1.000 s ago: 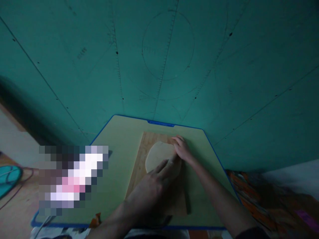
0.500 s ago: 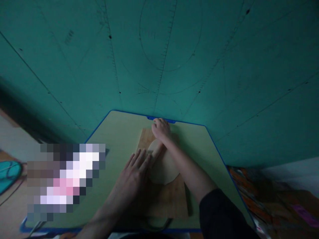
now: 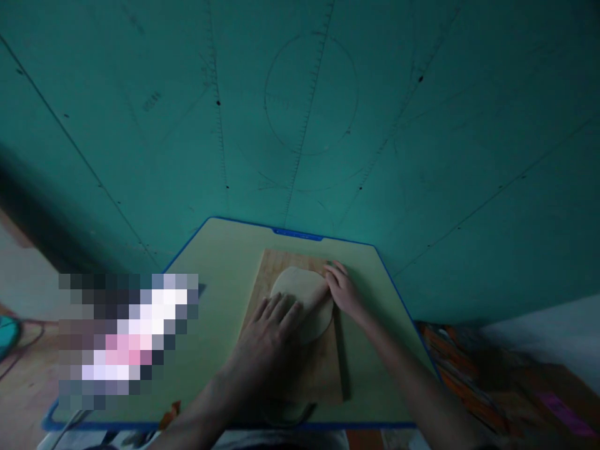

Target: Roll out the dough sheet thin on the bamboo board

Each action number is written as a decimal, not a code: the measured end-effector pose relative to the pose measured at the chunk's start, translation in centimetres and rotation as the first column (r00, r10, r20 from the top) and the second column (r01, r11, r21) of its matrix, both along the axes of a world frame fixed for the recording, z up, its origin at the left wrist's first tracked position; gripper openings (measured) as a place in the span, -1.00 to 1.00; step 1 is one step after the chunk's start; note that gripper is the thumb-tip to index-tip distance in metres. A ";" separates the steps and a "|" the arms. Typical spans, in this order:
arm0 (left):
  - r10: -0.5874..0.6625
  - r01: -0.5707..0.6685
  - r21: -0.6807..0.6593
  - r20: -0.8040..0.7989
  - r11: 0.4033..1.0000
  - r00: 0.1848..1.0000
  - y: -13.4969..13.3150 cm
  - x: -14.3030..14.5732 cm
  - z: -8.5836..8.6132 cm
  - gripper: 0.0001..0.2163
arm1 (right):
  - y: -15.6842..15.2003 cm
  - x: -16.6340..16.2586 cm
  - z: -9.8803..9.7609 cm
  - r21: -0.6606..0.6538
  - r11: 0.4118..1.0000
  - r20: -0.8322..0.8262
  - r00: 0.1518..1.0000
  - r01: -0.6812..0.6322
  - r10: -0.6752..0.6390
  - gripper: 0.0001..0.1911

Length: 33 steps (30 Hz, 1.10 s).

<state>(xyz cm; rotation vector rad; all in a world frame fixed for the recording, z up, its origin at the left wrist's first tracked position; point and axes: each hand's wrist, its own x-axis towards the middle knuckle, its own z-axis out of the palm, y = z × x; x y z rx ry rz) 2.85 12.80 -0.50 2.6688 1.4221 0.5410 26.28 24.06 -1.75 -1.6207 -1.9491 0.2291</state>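
Note:
A round, flat sheet of dough [image 3: 297,281] lies on a wooden cutting board [image 3: 323,375]. Slanting across its right part is a thin rolling pin [image 3: 315,301]. My right hand [image 3: 344,289] has its fingers curled over the pin's far right end, at the board's right edge. My left hand [image 3: 272,322] rests palm down at the near left of the dough, fingers stretched out and slightly spread. It covers the pin's near end, and the palm's contact with it is hidden.
The board sits on a pale table [image 3: 206,281] with a blue rim, set against a green wall [image 3: 300,125] with drawn lines. A pixelated bright patch [image 3: 140,331] covers something at the left. A cardboard box [image 3: 548,400] stands low on the right.
My right hand has come from the board's far edge toward the right and nearer to me, turning the rolling pin flatter across the dough. My left hand has shifted slightly right.

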 end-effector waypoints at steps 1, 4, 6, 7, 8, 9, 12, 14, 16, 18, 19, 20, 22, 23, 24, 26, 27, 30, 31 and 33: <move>-0.005 0.005 0.000 -0.013 1.000 1.000 0.3 -0.4 0.1 -0.52 | -1.1 1.0 -0.2 0.015 1.000 -0.025 1.000 -0.001 0.002 -0.63; -0.016 0.016 -0.005 -0.045 1.000 0.999 1.6 -2.3 0.9 -0.53 | -4.1 2.6 -0.2 0.035 0.997 -0.098 0.993 -0.068 0.071 -0.64; 0.002 -0.002 -0.003 -0.053 1.000 0.999 2.8 -3.6 1.6 -0.54 | -5.4 2.8 0.1 0.017 0.992 -0.100 0.987 -0.128 0.129 -0.67; 0.022 -0.022 -0.004 -0.056 1.000 0.998 3.4 -4.0 2.0 -0.56 | -5.7 2.7 0.3 0.014 0.990 -0.088 0.986 -0.142 0.143 -0.68; 0.049 -0.050 -0.005 -0.058 0.999 0.997 4.0 -4.1 2.3 -0.60 | -5.9 2.4 0.5 0.022 0.989 -0.072 0.987 -0.145 0.146 -0.70; 0.078 -0.078 -0.007 -0.061 0.997 0.995 4.6 -3.9 2.5 -0.63 | -5.8 2.1 0.7 0.037 0.989 -0.053 0.988 -0.141 0.143 -0.71; 0.132 -0.132 0.002 -0.071 0.991 0.989 6.3 -2.2 2.5 -0.69 | -4.9 0.9 1.1 0.073 0.989 0.030 0.992 -0.125 0.123 -0.71; 0.162 -0.161 0.020 -0.076 0.987 0.984 7.6 -0.8 2.2 -0.67 | -3.9 0.3 1.3 0.070 0.993 0.105 0.991 -0.093 0.086 -0.72; 0.197 -0.195 0.033 -0.077 0.980 0.977 9.3 0.1 2.0 -0.64 | -2.6 0.0 1.7 0.046 0.998 0.174 0.984 -0.048 0.039 -0.75; 0.225 -0.223 0.036 -0.073 0.974 0.972 11.3 0.5 1.9 -0.62 | -1.2 0.0 2.1 0.008 1.000 0.214 0.977 -0.009 0.007 -0.77; 0.230 -0.229 0.034 -0.072 0.973 0.970 12.3 0.6 2.0 -0.63 | -0.5 0.0 2.3 -0.010 1.000 0.222 0.975 0.008 -0.006 -0.76; 0.232 -0.230 0.032 -0.070 0.973 0.970 13.3 0.7 2.1 -0.64 | 0.2 0.0 2.4 -0.025 0.999 0.224 0.974 0.027 -0.020 -0.76; 0.225 -0.223 0.033 -0.068 0.974 0.972 15.0 0.8 2.3 -0.67 | 1.4 0.1 2.6 -0.047 0.997 0.223 0.973 0.063 -0.051 -0.75; 0.218 -0.216 0.036 -0.069 0.976 0.974 15.5 0.8 2.4 -0.67 | 1.8 0.1 2.5 -0.061 0.995 0.223 0.973 0.074 -0.058 -0.74; 0.209 -0.206 0.041 -0.071 0.978 0.975 15.8 0.8 2.4 -0.68 | 1.9 0.0 2.5 -0.076 0.994 0.224 0.973 0.078 -0.060 -0.73; 0.194 -0.191 0.051 -0.079 0.980 0.978 15.5 0.7 2.2 -0.65 | 1.6 -0.1 2.1 -0.107 0.992 0.223 0.974 0.068 -0.043 -0.71; 0.190 -0.185 0.055 -0.085 0.981 0.978 15.0 0.6 2.1 -0.63 | 1.1 -0.2 1.9 -0.126 0.990 0.222 0.975 0.058 -0.029 -0.69; 0.182 -0.177 0.053 -0.105 0.983 0.978 12.4 0.1 1.6 -0.54 | -1.4 -0.5 1.5 -0.182 0.983 0.216 0.976 0.017 0.023 -0.58; 0.175 -0.170 0.052 -0.112 0.984 0.978 11.4 -0.2 1.5 -0.51 | -2.4 -0.7 1.5 -0.182 0.983 0.217 0.975 -0.008 0.048 -0.53; 0.151 -0.145 0.057 -0.124 0.988 0.981 9.4 -0.9 1.4 -0.48 | -4.6 -1.0 1.7 -0.150 0.986 0.230 0.968 -0.071 0.105 -0.47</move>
